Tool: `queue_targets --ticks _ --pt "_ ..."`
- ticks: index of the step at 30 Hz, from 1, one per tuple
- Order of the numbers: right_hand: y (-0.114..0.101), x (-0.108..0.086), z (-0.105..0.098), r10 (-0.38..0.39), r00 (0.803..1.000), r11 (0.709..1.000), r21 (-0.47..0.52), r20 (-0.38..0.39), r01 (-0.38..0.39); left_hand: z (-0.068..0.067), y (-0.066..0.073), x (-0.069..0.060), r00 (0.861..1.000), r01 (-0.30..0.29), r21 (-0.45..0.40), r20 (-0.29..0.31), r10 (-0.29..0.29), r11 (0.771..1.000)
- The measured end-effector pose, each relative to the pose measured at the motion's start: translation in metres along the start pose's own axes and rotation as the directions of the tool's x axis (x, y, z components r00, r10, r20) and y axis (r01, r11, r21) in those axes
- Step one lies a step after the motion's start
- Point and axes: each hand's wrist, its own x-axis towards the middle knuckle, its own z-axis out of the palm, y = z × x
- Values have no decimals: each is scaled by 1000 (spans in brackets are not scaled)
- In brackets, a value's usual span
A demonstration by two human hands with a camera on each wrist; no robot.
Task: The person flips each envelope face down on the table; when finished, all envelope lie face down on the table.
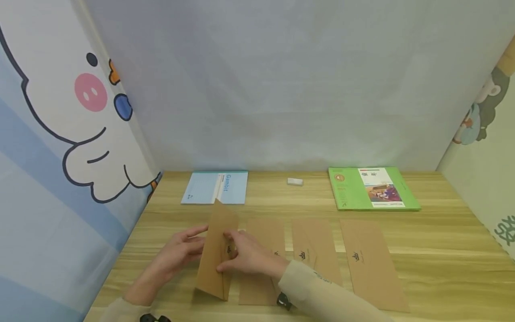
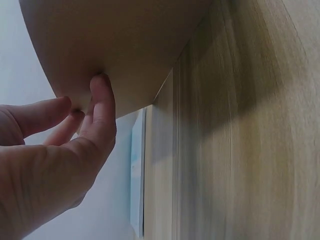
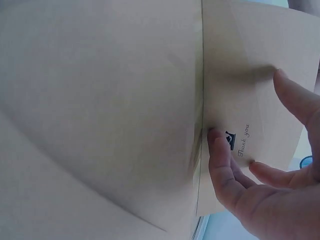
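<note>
A brown envelope [image 1: 211, 255] stands steeply tilted on the table between both hands, partly unfolded. My left hand [image 1: 177, 252] is at its left side; in the left wrist view the hand's [image 2: 60, 160] fingertips touch the plain face of the envelope [image 2: 135, 45], with the thumb apart from the fingers. From the other side my right hand [image 1: 249, 255] grips it, thumb and fingers bent against the printed part. The right wrist view has that hand [image 3: 265, 185] beside a small black emblem and "Thank you" on the envelope [image 3: 240, 95].
Three brown envelopes [image 1: 265, 232], [image 1: 318, 232], [image 1: 374, 264] lie in a row to the right, the nearer ones partly under my right arm. Along the back of the table [image 1: 434, 232] are a blue booklet [image 1: 201, 188], a white eraser-like block [image 1: 295, 182] and a green book [image 1: 350, 192].
</note>
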Motion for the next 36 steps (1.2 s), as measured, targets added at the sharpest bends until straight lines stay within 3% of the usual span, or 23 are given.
queue_targets --ticks 6,12,23,30,36 --pt "0 -2 1 11 1000 992 126 6 -12 6 -1 3 1000 12 8 5 -12 1000" --pt "-1 -3 0 18 1000 953 303 23 -24 11 -5 6 1000 20 14 24 -20 1000" --pt "-5 -8 -1 11 1000 932 363 26 -20 18 -12 12 999 36 16 16 -36 999" --pt "-9 -10 -1 45 998 930 364 37 -56 18 -10 11 999 36 50 10 -37 998" --pt "-14 -13 -4 63 997 885 460 41 -75 17 -11 13 998 41 49 44 -44 998"
